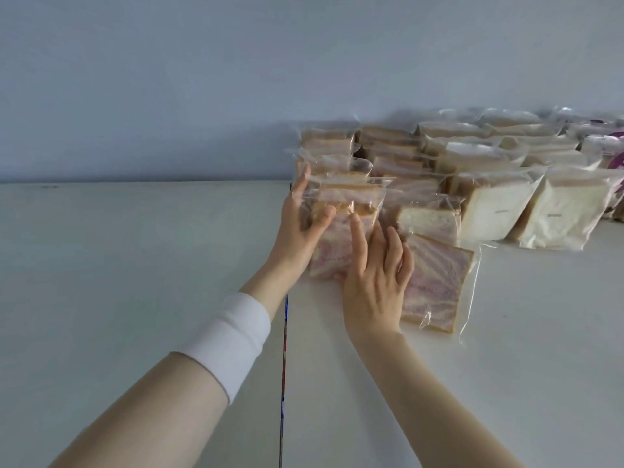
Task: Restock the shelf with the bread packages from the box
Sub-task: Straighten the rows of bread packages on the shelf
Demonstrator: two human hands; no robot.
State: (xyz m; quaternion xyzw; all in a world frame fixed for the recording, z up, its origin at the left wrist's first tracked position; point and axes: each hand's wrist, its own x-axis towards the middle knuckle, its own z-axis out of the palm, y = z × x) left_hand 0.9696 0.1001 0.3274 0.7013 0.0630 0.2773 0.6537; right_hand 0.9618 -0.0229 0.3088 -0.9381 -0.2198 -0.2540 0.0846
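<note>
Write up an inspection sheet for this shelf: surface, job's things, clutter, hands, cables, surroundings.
Surface: white shelf; a dark seam runs front to back, left of the bread.
Job's things: swirl pack upright between both hands; flat pack lying just right of it; stacked packs in rows behind and to the right; box not in view.
Clutter: nothing seen.
Hands: left hand grips the swirl pack's left edge, thumb on its front; right hand rests straight fingers on its front.
Cables: nothing seen.
Surroundings: plain pale wall; white cuff on the left forearm.
</note>
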